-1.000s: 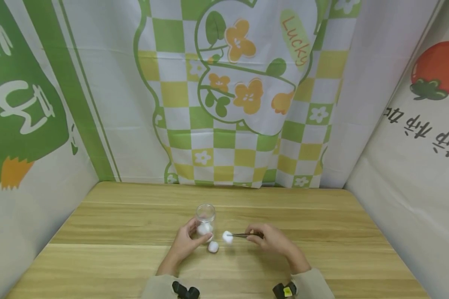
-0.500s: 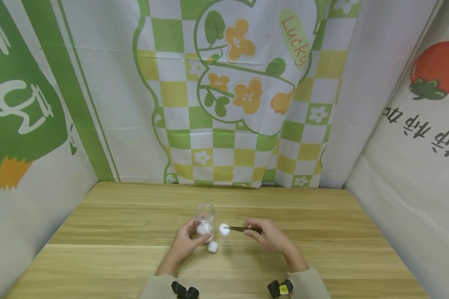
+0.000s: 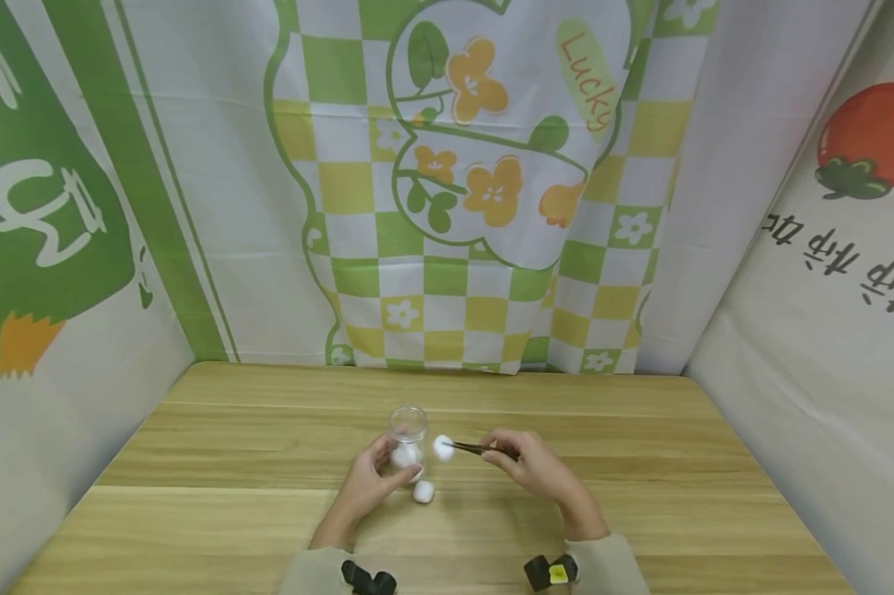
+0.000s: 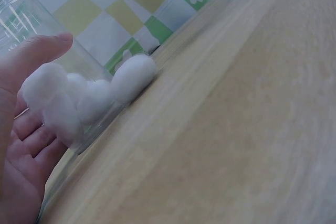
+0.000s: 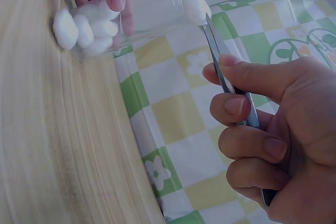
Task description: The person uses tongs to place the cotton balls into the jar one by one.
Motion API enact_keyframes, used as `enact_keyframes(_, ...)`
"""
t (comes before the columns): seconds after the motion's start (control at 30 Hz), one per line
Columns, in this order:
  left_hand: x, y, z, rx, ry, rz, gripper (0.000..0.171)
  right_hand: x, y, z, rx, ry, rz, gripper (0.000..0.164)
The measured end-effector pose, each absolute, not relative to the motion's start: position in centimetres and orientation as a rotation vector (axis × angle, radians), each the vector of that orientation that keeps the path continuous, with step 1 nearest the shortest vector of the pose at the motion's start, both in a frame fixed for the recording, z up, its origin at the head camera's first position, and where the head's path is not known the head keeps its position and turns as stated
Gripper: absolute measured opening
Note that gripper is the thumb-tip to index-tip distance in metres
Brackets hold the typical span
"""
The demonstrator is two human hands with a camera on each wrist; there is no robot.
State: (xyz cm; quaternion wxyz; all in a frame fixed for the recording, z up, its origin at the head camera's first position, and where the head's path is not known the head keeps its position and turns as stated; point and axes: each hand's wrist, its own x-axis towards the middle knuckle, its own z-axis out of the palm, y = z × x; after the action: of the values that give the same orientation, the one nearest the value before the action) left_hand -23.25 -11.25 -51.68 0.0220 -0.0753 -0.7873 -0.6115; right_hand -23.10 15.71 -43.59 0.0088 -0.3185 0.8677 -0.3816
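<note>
My left hand (image 3: 370,483) grips a clear, open-topped jar (image 3: 408,423) standing upright on the table, its thumb across the near side. Several cotton balls (image 4: 63,103) lie in the lower part of the jar. One loose cotton ball (image 3: 423,492) rests on the tabletop just in front of it. In my right hand (image 3: 539,467) is a pair of metal tweezers (image 5: 218,59), pinched between thumb and fingers. Their tips clasp another cotton ball (image 5: 196,8), raised off the table to the right of the jar, near its rim height in the right wrist view.
The wooden table (image 3: 268,438) reaches back to a hanging green, yellow and white checked cloth (image 3: 447,289). Printed white cloth walls stand at the left and right sides. Dark wrist cameras (image 3: 551,572) sit on both cuffs.
My right hand has lifted the tweezers and their cotton ball upward and a little left, closer to the jar. My left hand and the jar have stayed nearly still.
</note>
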Motion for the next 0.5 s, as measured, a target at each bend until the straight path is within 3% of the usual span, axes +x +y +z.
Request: enact_keyframes(0.5, -23.12, -11.28, -51.53, -0.237, -2.443, -1.895, 0.064, -23.17, 14.81, -43.40, -0.954, 2.754, -1.229, 0.014)
